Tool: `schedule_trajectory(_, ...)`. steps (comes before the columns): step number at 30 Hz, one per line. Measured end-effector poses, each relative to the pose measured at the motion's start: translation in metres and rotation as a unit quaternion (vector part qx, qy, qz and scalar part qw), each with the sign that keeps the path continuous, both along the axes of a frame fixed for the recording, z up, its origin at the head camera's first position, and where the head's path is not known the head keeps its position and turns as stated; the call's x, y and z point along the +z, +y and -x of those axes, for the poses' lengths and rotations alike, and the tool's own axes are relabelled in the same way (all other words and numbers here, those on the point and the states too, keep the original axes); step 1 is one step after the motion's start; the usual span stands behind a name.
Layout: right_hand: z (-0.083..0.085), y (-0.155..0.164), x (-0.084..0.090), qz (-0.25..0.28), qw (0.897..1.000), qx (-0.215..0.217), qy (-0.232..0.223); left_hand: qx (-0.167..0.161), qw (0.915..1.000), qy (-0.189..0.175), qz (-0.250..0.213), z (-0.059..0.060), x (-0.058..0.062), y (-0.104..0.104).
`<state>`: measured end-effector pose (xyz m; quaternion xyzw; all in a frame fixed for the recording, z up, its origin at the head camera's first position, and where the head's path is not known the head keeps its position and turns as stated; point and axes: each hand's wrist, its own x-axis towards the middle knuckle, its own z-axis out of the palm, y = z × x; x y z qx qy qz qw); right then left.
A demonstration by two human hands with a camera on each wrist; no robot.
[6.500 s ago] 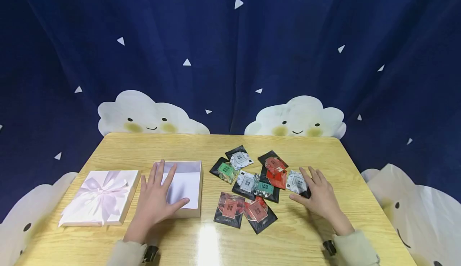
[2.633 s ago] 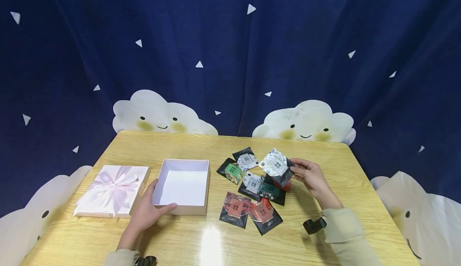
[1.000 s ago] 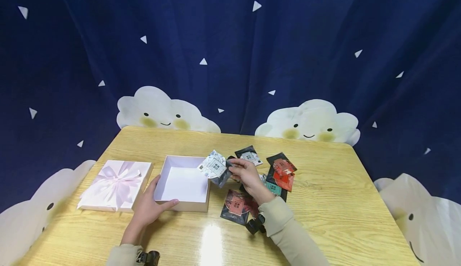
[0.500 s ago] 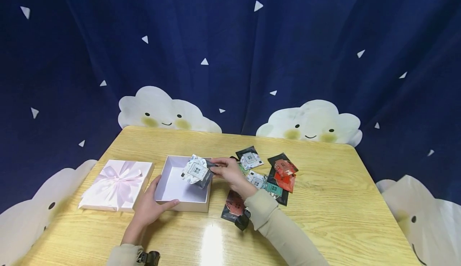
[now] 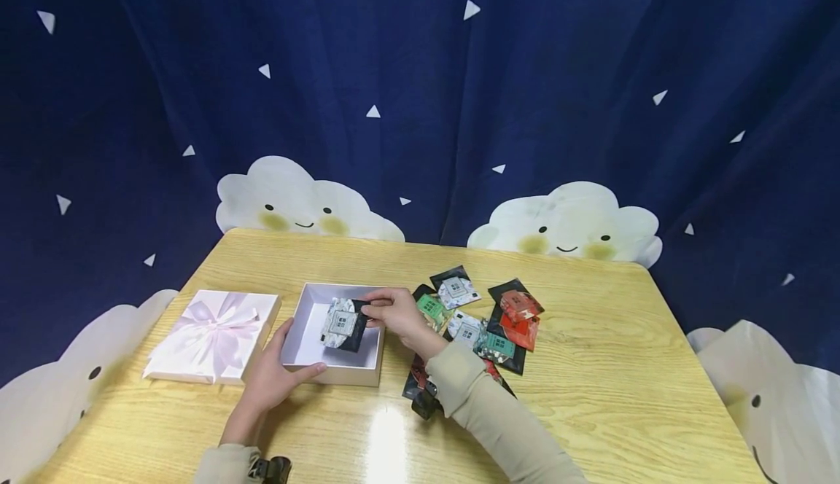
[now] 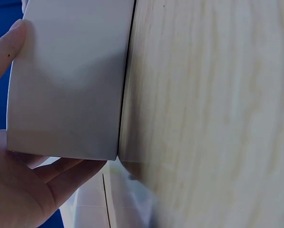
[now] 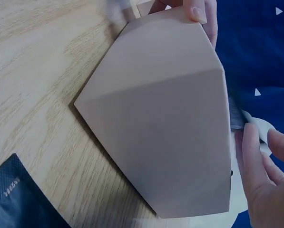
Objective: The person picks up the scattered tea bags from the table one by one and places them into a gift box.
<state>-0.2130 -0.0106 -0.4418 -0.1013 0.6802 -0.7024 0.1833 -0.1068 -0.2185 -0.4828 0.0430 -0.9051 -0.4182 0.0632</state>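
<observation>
The right hand (image 5: 400, 320) pinches the right edge of a flat black-and-white sachet (image 5: 341, 324) with a floral pattern and a pale label. That sachet tilts over the inside of a white open box (image 5: 348, 376), low between its walls. The left hand (image 5: 270, 380) grips the box at its near left corner, thumb at the front rim and fingers along the left side. In the left wrist view, the fingers (image 6: 68, 178) wrap round the corner of the box. Seen from the right wrist, the right fingertips lie just past the box rim, the sachet mostly hidden.
A white lid (image 5: 203, 371) with a pale pink bow lies left of the box. Right of it, several sachets overlap on the wooden table (image 5: 590, 382), among them a green one (image 5: 429, 307) and a red one (image 5: 521, 327). The right sleeve (image 5: 499, 411) covers some of them.
The right hand took the white-patterned sachet from the right of the pile, carried it left, and lowered it into the box opening. The left hand went from hovering over the box to gripping its corner.
</observation>
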Motion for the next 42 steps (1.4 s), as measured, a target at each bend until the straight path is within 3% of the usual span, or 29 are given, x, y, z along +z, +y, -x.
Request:
schedule_trajectory(13, -0.004, 0.024, 0.001, 0.013, 1.0, 0.008, 0.007, -0.004, 0.9998, 0.011, 0.016, -0.002, 0.005, 0.001)
schedule_trajectory(18, -0.003, 0.037, 0.002, -0.012, 1.0, 0.011, 0.001, -0.005, 1.0, 0.003, 0.007, -0.002, 0.003, 0.0)
schedule_trajectory(32, 0.0, 0.076, -0.002, -0.054, 0.997, 0.022, 0.041, -0.004, 1.0, -0.001, 0.0, -0.001, 0.001, 0.001)
schedule_trajectory(42, 0.007, 0.107, 0.001, -0.07, 0.997, 0.004, 0.042, -0.002, 1.0, 0.0, 0.002, -0.001, 0.0, 0.001)
